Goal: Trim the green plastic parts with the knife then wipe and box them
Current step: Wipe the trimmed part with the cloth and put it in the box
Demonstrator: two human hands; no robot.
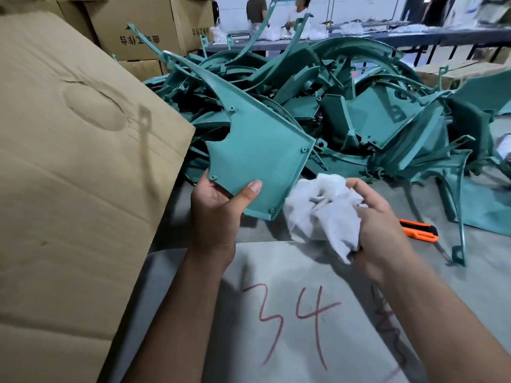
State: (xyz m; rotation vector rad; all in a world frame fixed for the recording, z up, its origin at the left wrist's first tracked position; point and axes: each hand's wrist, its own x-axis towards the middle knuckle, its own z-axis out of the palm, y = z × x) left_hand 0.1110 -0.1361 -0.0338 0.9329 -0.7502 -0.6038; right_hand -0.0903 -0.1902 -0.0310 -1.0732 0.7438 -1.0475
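while the left hand gripped the green part by its lower edge, tilting its face up, the right hand clutched a bunched white rag just beside it, seemingly for wiping. the knife lay on the table, the cardboard box at left.

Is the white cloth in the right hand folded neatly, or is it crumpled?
Crumpled. The white cloth is bunched in irregular wrinkles and loose folds, gripped by the right hand, with no flat folded edges.

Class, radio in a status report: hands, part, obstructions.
Left hand grips green part. Right hand holds white cloth beside part's lower edge. Knife idle on table, right. Nothing blocking.
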